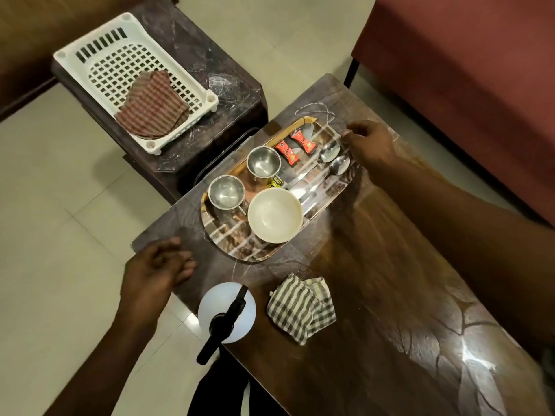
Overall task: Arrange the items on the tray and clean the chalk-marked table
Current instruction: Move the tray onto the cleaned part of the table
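Wood grain, dark and glossy, runs along the long table (390,280), with white chalk marks (312,108) looped at its far end. A rounded, shiny tray (237,238) with a printed picture lies at that far end. On it stand two polished steel cups (263,162) (226,192) with small handles along the left side, and a smooth cream bowl (274,214) just near of them. Two red sachets (286,153) (303,141) lie side by side toward the far end, and two steel spoons (329,151) (339,165) lie parallel on the right, bowls pointing far. A yellow-black packet (274,183) is mostly hidden between cup and bowl.

The right hand (372,142) reaches to the tray's far right end, fingers (348,135) curled beside the spoon bowls; whether they grip the rim, a spoon or nothing cannot be told. The left hand (156,271) is blurred at the table's near left corner, fingers loosely bent, holding nothing.

Near of the tray, a white spray bottle (226,310) with a black trigger head stands at the table's left edge, beside a folded grey-and-white checked cloth (301,307). On the left, a dark side table (180,37), also chalk-scribbled, carries a white plastic lattice basket (210,99) holding a brown striped cloth (153,106). A red sofa (465,70) stands on the far right.
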